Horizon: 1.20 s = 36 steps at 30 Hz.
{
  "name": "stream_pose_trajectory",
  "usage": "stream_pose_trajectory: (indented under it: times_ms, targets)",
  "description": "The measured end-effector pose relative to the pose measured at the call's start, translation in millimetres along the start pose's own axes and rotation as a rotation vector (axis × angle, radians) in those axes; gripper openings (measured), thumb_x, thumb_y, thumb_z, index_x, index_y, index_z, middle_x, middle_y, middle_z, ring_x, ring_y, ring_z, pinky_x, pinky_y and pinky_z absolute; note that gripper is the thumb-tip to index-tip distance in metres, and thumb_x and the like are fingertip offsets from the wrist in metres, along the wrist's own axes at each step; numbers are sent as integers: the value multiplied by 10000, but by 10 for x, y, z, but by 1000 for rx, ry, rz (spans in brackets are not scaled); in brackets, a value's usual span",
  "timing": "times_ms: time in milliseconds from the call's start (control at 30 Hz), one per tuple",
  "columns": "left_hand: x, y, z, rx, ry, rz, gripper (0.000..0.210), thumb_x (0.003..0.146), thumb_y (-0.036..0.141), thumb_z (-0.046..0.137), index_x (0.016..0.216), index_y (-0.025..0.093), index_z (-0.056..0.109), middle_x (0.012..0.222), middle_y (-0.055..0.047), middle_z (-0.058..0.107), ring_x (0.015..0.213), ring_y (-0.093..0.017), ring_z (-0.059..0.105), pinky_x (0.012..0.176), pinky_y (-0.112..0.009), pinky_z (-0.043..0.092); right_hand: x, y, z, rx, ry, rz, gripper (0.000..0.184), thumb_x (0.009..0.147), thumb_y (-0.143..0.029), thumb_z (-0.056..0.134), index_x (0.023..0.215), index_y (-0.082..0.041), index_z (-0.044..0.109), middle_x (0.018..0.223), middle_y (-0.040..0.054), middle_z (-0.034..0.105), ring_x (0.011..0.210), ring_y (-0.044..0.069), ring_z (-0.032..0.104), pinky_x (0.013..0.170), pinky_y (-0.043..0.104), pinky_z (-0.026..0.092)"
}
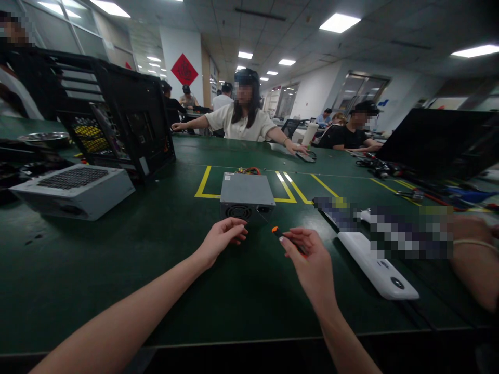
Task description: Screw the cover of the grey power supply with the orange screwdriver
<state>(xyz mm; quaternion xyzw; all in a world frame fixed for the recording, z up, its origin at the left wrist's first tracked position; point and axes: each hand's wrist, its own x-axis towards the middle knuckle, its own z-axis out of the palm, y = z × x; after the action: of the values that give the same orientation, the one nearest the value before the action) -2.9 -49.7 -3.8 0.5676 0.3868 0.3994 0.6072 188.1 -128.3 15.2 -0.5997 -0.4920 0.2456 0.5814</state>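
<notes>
A grey computer power supply (248,189) rests on the green table in front of me, its fan grille and power socket facing me and coloured cables behind it. My left hand (223,236) hovers just before its fan side, fingers curled together; whatever they may pinch is hidden. In my right hand (307,254) is a screwdriver (277,232) with a black and orange handle, held between thumb and fingers. Its thin shaft points toward the socket side of the power supply. I cannot tell whether the tip touches it.
Left stand a second power supply (78,189) and an open black computer case (117,114). A white power strip (374,265) lies to the right, by another person's arm (475,254). Across the table (187,306) sits a person with arms spread. A dark monitor (440,143) is far right.
</notes>
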Motion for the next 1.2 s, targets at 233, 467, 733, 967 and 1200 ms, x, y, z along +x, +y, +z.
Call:
stream_pose_trajectory:
  times_ms: [233,467,733,967,1200]
  targets:
    - [23,16,-7,800,163,652,198,855,191,448,1012,199,567,1001,-57,570,932,-181,542,826,-347,456,247,-189,114,-413,197,-823,278,773,-198,619,1019,-209,491,964,65,592,883,185,598,772,374,527]
    - [105,-31,-101,955,222,786,200,848,138,447,1008,184,558,1025,-72,539,970,-190,509,850,-364,448,426,-14,128,-493,-54,-1274,392,751,-93,590,1086,-211,425,1057,104,531,968,195,562,759,357,544]
    - [110,-63,-82,1013,230,800,199,850,148,455,1012,187,565,1048,-74,530,996,-193,500,858,-364,454,358,171,31,-477,-162,-1390,287,741,-39,554,980,-188,501,1129,110,484,1066,220,534,779,361,554]
    - [112,-61,-20,1189,316,883,262,830,131,466,1066,193,561,1275,-109,440,1237,-258,355,995,-465,361,302,107,59,-424,-30,-1313,327,732,-52,596,1008,-208,518,1055,87,527,968,194,557,739,342,550]
    - [208,-52,44,1390,262,872,302,820,127,459,1095,187,566,1378,-113,364,1325,-258,256,1083,-490,233,326,147,34,-382,-44,-1217,366,729,-79,597,1053,-192,468,1090,110,495,968,218,544,723,369,541]
